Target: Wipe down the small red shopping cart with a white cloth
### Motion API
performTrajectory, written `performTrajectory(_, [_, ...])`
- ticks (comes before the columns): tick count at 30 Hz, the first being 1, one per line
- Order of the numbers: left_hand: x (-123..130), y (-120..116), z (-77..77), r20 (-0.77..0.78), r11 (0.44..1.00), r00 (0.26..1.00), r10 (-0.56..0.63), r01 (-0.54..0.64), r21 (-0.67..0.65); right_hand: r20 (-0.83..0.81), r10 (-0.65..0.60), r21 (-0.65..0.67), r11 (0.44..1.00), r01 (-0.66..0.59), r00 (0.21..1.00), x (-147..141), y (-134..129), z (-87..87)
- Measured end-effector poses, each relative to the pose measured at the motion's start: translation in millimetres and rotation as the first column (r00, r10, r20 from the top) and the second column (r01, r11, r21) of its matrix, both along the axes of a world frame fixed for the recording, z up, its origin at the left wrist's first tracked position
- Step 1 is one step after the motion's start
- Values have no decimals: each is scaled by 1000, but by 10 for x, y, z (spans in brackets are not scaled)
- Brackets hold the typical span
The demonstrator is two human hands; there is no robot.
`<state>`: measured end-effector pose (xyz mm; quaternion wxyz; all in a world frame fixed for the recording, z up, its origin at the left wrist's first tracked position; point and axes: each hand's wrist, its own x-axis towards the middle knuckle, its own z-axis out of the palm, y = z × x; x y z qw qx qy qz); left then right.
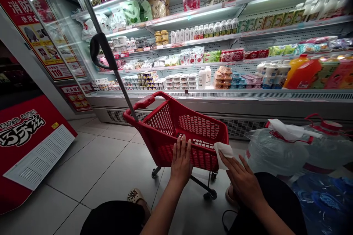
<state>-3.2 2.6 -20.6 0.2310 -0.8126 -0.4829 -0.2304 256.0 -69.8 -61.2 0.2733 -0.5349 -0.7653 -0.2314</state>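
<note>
A red plastic shopping basket cart (165,147) on small wheels stands in front of me, with no goods visible inside. My left hand (181,161) lies against its near side wall, fingers extended and pointing up, holding nothing. At the cart's right front corner, my right hand (242,180) presses a white cloth or tissue (224,151) against the red plastic; the cloth sits under the fingertips. A long grey pole with a black grip (103,51) rises from the cart's left end.
Behind the cart runs a refrigerated shelf unit (176,97) stocked with drinks and dairy. Large water jugs (275,150) sit at the right. A red freezer cabinet (24,169) stands at the left. A dark cable (224,220) lies between my feet.
</note>
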Motion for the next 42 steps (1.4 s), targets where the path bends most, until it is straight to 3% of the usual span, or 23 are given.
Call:
performTrajectory(4, [88,-18,9,55,1000,998,9,-7,-27,-23,-12,-20,1000,12,1000,-72,33,37])
performTrajectory(10, [132,25,-9,30,1000,999,13,-13,17,-57,78,27,997,-76,995,-826,533,335])
performTrajectory(13, [56,45,34,19,1000,1000,24,-24,16,-70,132,44,991,-129,989,-1027,669,409])
performTrajectory(18, [-213,150,319,-47,1000,999,-5,4,-16,-31,118,-7,993,-118,993,-771,491,351])
performTrajectory(22, [-418,275,514,3,996,997,79,-79,-30,-22,41,-17,999,-41,999,-444,243,243])
performTrajectory(27, [-396,282,469,18,993,995,101,-99,-63,-66,-9,2,1000,9,998,-463,232,237])
performTrajectory(36, [-121,197,368,-24,983,983,183,-183,9,-138,130,10,991,-130,982,-1294,751,501])
performTrajectory(39, [-154,215,356,-18,984,984,176,-175,28,-122,146,-6,989,-148,982,-1215,705,506])
performTrajectory(42, [-195,218,363,-18,988,988,157,-156,11,-66,146,8,989,-146,987,-896,538,428])
